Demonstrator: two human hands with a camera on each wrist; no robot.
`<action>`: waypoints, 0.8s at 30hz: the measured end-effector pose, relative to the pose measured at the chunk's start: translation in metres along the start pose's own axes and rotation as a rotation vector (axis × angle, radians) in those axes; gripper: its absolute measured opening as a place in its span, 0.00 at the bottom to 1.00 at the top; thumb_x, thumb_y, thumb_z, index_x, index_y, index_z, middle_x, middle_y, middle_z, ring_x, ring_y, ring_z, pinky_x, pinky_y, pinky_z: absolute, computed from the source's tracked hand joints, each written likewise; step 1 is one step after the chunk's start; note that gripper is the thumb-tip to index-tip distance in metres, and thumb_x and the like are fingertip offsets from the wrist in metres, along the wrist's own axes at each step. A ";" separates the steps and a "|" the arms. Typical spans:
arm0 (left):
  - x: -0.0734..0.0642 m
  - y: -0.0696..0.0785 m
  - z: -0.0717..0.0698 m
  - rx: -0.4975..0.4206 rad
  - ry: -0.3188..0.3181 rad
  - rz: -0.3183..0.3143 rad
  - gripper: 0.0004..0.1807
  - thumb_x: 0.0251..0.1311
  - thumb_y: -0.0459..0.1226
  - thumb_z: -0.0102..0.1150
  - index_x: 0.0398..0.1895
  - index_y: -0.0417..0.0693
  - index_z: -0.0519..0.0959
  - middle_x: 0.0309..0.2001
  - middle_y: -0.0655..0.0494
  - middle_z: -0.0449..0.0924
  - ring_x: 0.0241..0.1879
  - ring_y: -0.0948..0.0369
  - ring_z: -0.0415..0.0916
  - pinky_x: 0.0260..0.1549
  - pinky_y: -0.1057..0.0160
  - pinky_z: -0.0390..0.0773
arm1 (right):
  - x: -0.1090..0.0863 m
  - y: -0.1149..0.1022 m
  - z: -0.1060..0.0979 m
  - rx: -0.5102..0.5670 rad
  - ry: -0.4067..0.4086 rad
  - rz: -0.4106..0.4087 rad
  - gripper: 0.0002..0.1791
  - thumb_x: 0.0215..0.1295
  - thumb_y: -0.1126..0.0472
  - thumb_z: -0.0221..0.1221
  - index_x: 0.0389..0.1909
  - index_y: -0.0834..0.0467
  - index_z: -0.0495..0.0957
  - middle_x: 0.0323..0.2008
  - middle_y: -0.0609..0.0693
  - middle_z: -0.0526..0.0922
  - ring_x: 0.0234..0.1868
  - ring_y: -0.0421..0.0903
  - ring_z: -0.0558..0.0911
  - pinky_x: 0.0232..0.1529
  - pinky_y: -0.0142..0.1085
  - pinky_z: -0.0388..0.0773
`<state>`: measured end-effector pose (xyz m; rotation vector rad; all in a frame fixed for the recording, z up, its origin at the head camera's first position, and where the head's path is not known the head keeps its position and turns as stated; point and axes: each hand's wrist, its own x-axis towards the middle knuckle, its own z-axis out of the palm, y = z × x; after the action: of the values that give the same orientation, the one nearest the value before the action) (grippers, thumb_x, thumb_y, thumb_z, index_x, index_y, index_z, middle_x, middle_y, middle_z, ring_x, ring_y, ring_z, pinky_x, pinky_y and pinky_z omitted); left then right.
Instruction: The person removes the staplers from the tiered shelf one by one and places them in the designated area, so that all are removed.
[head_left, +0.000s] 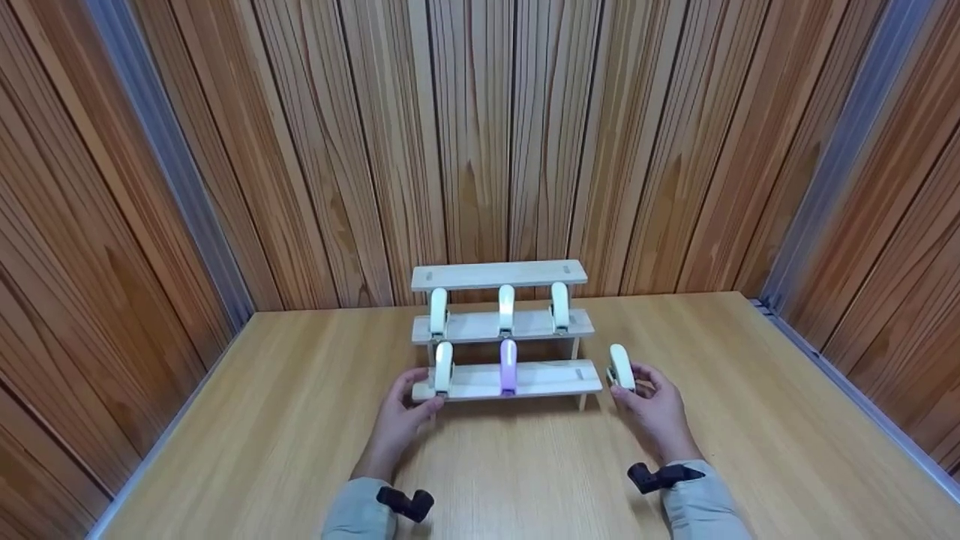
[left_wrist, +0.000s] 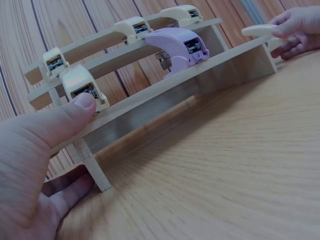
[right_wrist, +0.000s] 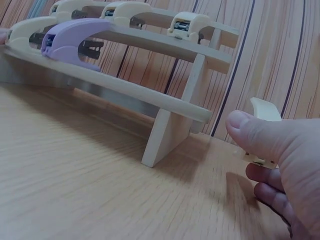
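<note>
A wooden three-tier rack (head_left: 547,379) carries several small staplers. My left hand (head_left: 403,412) grips the left end of its bottom shelf, the thumb on the front end of a cream stapler (left_wrist: 82,85) and other fingers down by the rack's leg. A purple stapler (head_left: 508,367) stands mid-shelf, right of that one. Beyond the shelf's right end, my right hand (head_left: 656,405) pinches another cream stapler (head_left: 620,367) between thumb and fingers, apart from the rack; in the right wrist view the thumb partly hides this stapler (right_wrist: 266,110).
On the middle shelf stand three cream staplers, at left (head_left: 438,311), centre (head_left: 506,309) and right (head_left: 559,306). The top shelf (head_left: 495,274) is bare. The rack stands on a wooden table (head_left: 300,435), before a plank-patterned back wall (head_left: 480,135).
</note>
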<state>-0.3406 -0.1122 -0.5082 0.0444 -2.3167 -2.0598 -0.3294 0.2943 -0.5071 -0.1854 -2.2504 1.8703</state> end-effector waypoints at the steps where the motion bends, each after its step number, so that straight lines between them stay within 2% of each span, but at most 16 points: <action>1: 0.000 0.000 0.000 -0.001 -0.001 0.000 0.35 0.57 0.41 0.74 0.68 0.57 0.72 0.71 0.51 0.68 0.71 0.47 0.60 0.65 0.43 0.67 | 0.001 0.000 0.000 -0.023 -0.001 -0.008 0.36 0.64 0.61 0.69 0.70 0.61 0.66 0.64 0.61 0.70 0.61 0.56 0.76 0.47 0.28 0.79; 4: 0.000 0.000 0.000 -0.008 -0.005 -0.003 0.36 0.57 0.41 0.74 0.69 0.56 0.71 0.72 0.49 0.67 0.71 0.46 0.60 0.65 0.41 0.66 | 0.003 0.000 0.000 -0.109 0.008 -0.032 0.34 0.64 0.61 0.69 0.69 0.62 0.67 0.63 0.62 0.72 0.60 0.58 0.77 0.50 0.33 0.78; 7: 0.001 0.000 0.001 -0.019 -0.007 -0.009 0.36 0.57 0.40 0.74 0.70 0.55 0.70 0.72 0.50 0.67 0.72 0.47 0.60 0.67 0.41 0.63 | 0.003 0.000 0.001 -0.152 0.002 -0.023 0.34 0.65 0.59 0.68 0.69 0.61 0.67 0.64 0.62 0.71 0.61 0.59 0.76 0.54 0.38 0.77; 15: 0.001 -0.001 0.001 -0.024 -0.007 -0.022 0.36 0.57 0.40 0.74 0.69 0.55 0.71 0.72 0.52 0.67 0.71 0.48 0.61 0.66 0.44 0.67 | 0.004 -0.001 0.003 -0.170 -0.004 -0.011 0.33 0.65 0.62 0.68 0.68 0.63 0.67 0.62 0.63 0.72 0.61 0.59 0.75 0.60 0.45 0.74; 19: 0.001 -0.001 0.001 -0.013 -0.008 -0.013 0.36 0.56 0.41 0.74 0.69 0.56 0.71 0.72 0.53 0.67 0.72 0.48 0.59 0.67 0.43 0.65 | 0.005 -0.001 0.003 -0.197 -0.003 -0.026 0.36 0.65 0.61 0.68 0.71 0.64 0.65 0.62 0.64 0.72 0.63 0.59 0.73 0.66 0.53 0.68; 24: 0.001 0.000 0.000 -0.004 -0.006 -0.014 0.35 0.57 0.41 0.73 0.69 0.57 0.71 0.72 0.54 0.67 0.73 0.48 0.58 0.68 0.41 0.62 | 0.007 -0.002 0.003 -0.236 -0.009 -0.012 0.40 0.64 0.62 0.69 0.74 0.62 0.62 0.62 0.63 0.71 0.64 0.59 0.70 0.69 0.55 0.64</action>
<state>-0.3413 -0.1121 -0.5078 0.0540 -2.3222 -2.0740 -0.3368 0.2924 -0.5054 -0.1995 -2.4685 1.5994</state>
